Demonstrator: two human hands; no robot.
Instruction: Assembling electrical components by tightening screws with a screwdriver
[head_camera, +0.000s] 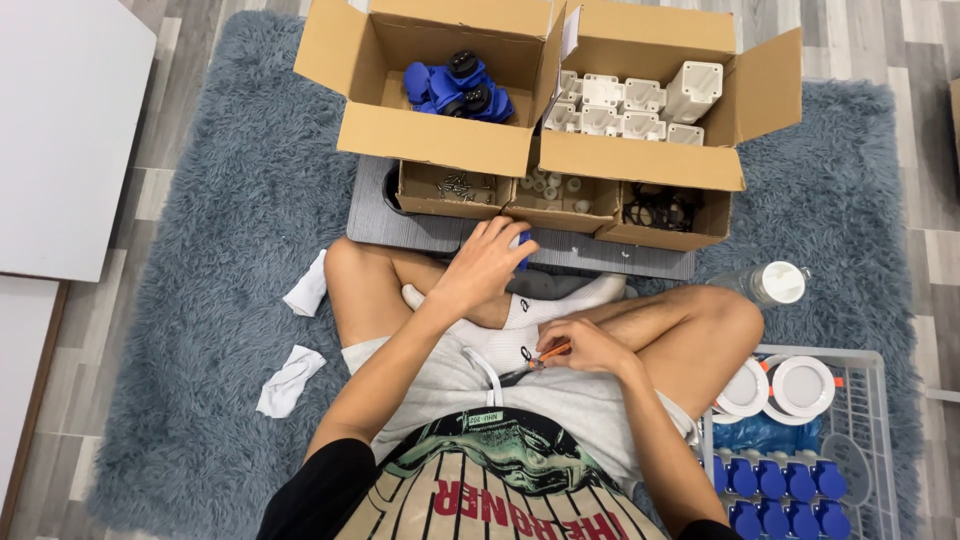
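head | left hand (487, 262) clamped on blue part (523, 243) | right hand (587, 347) grips orange screwdriver (550, 353), just below

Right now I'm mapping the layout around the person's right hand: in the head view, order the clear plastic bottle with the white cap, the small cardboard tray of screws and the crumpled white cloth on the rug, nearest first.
From the right hand:
1. Clear plastic bottle with the white cap, on the rug to its right.
2. Small cardboard tray of screws, ahead and left, under the big boxes.
3. Crumpled white cloth, far left on the rug.
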